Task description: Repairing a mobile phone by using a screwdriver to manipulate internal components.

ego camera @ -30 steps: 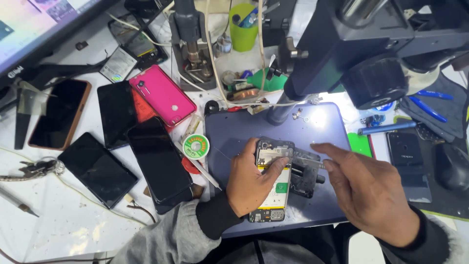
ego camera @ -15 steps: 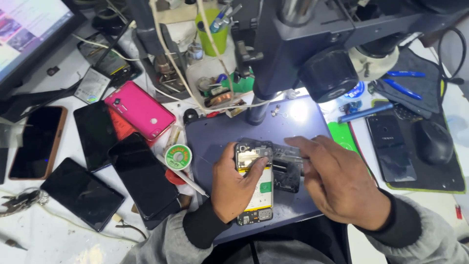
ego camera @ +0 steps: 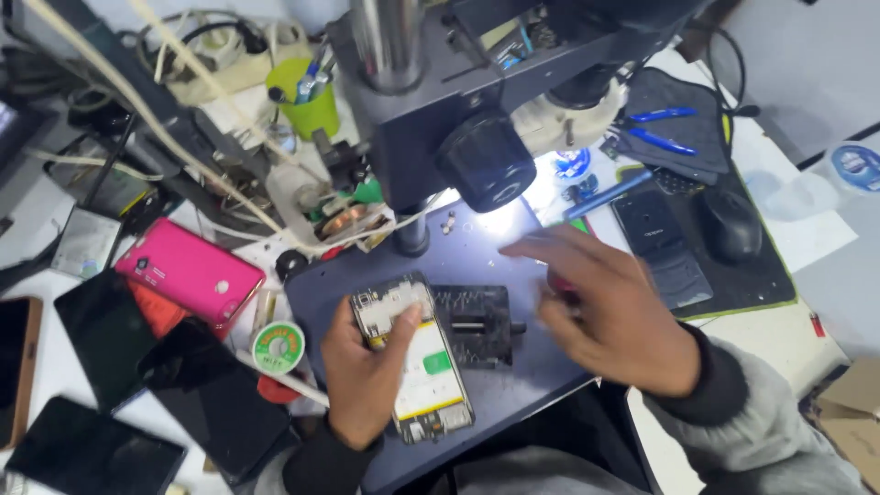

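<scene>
The left hand (ego camera: 362, 380) grips an opened phone (ego camera: 414, 362) along its left edge, thumb laid across the top of the bare board, fingers curled under the frame. The phone lies on a dark blue mat (ego camera: 513, 247), near the middle of the bench, its yellow-and-white battery face up. Just to its right, touching or nearly so, sits a black holder (ego camera: 477, 325).

The right hand (ego camera: 614, 316) hovers above the mat's right side, motion-blurred, fingers spread and loosely extended; it appears to hold nothing, though the blur keeps me from being sure about the fingertips.

Risks, as I judge them: the left thumb presses straight on exposed board parts, so a hard squeeze or slip could bend a shield or smear a contact. The phone overhangs the mat's near edge slightly, and only one hand steadies it; a knock from the moving right hand could twist it out of the grip or shove it against the holder. Small screws (ego camera: 449, 223) lie loose on the far part of the mat below the microscope (ego camera: 486, 160); a sweep of the sleeve could scatter them.

To the left the bench is crowded: a pink phone (ego camera: 188, 272), several black phones (ego camera: 215, 399) and a solder reel (ego camera: 278, 346) lie near the left wrist, so an elbow shift could push them into one another.
</scene>
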